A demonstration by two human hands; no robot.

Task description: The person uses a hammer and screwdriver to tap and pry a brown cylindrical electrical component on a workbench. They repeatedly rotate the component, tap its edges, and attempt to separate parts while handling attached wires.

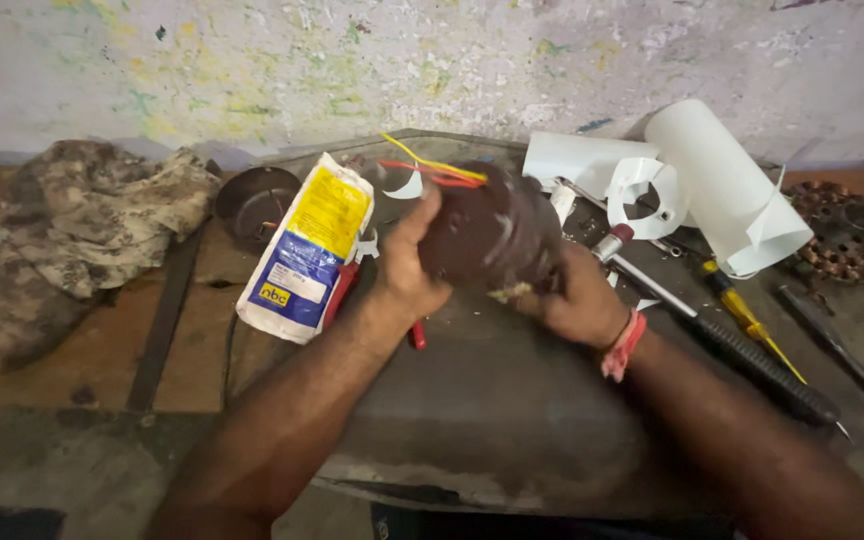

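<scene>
A dark brown, rounded motor body (492,232) is held above a worn grey slab (512,400). Red and yellow wires (437,168) stick out of its upper left end. My left hand (410,262) grips the motor's left side, thumb up along it. From the right, my right hand (574,296) clasps the lower right side; a pink band sits on that wrist. The motor is blurred, so its surface detail is unclear.
A white, blue and yellow pouch (304,245) lies to the left beside a dark round cap (256,203) and a crumpled camouflage cloth (82,225). Rolled white sheets (722,180), a black-handled tool (752,362), a yellow screwdriver (744,315) and a rusty stator ring (842,230) lie to the right.
</scene>
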